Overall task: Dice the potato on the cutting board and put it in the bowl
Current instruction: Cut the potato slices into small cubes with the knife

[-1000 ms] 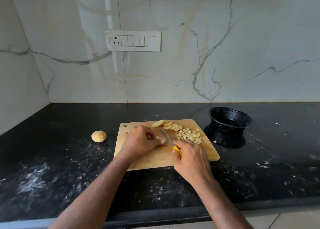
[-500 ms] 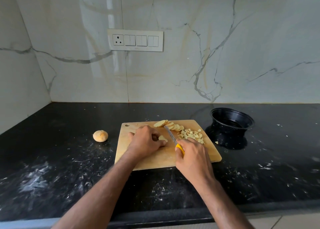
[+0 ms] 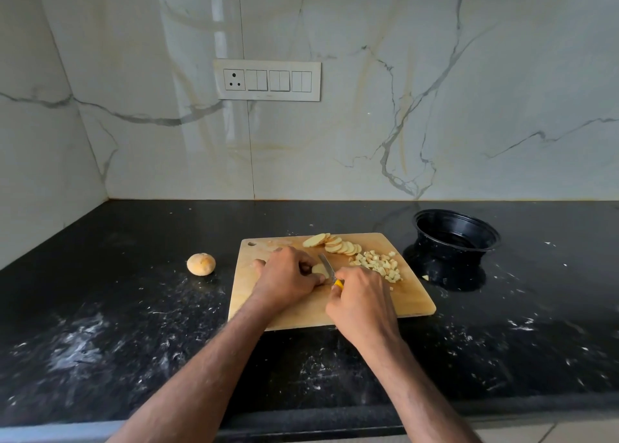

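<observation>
Potato slice under the blade: a pale slice (image 3: 319,269) is seen at the centre of the frame, lying flat on the cutting board (image 3: 415,303) and pinned by the left hand.
Handling, as judged: the slice is taken to be light, firm and wet on its cut faces, so slipping is likely; it is best pressed from above near its left edge, fingertips tucked back from the blade.
Left hand: the left hand (image 3: 287,277) is curled over the slice, which is held down by its fingertips.
Right hand: the right hand (image 3: 363,303) is closed round the yellow handle of the knife (image 3: 327,268), whose blade is set just right of the slice.
Uncut slices: a fanned row of slices (image 3: 336,243) is laid along the board's upper edge.
Diced pieces: a heap of dice (image 3: 378,265) is gathered at the board's right; small, loose pieces, best scooped together rather than pinched singly.
Bowl: a black bowl (image 3: 457,241) stands on the tabletop (image 3: 100,325) right of the board; no potato can be made out inside it.
Stray piece: one piece (image 3: 425,277) lies on the tabletop beside the bowl's base.
Left of the board: a round potato end (image 3: 201,264) sits well apart.
</observation>
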`<action>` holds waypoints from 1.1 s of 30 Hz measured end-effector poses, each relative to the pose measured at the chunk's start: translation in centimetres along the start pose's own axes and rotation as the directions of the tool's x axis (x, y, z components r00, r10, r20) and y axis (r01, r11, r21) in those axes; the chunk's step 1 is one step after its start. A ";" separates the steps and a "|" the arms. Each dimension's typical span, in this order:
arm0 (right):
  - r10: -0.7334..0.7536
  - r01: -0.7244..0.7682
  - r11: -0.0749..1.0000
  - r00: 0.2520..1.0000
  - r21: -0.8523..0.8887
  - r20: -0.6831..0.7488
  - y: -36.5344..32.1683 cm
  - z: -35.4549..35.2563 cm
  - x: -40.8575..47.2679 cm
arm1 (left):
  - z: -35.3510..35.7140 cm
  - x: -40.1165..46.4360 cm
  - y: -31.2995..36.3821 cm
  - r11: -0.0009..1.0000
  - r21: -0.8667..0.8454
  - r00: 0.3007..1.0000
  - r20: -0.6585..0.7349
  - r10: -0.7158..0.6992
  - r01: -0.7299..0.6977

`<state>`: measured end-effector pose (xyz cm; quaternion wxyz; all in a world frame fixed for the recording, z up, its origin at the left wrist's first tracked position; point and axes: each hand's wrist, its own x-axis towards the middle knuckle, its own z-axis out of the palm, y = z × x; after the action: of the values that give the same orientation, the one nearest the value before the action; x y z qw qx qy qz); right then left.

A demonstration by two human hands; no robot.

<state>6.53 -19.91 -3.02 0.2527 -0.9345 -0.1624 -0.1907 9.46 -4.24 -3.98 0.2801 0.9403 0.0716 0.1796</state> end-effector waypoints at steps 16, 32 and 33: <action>-0.005 0.004 1.000 0.998 0.019 0.062 -1.2 0.7 0.7 | 0.2 -0.2 0.3 1.000 -0.001 1.000 0.006 0.021 -0.021; -0.058 0.054 0.997 0.995 0.050 0.085 1.6 -3.0 -4.6 | -0.1 -0.4 0.5 1.000 -0.006 1.000 0.017 -0.001 0.001; -0.048 0.044 0.997 0.996 0.058 0.074 1.8 -3.2 -4.7 | -0.2 -0.5 0.5 1.000 -0.016 1.000 0.014 -0.003 0.003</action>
<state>2.30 -24.06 -3.26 0.2683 -0.9296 -0.1986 -0.1563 8.98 -4.69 -3.73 0.2885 0.9391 0.0697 0.1733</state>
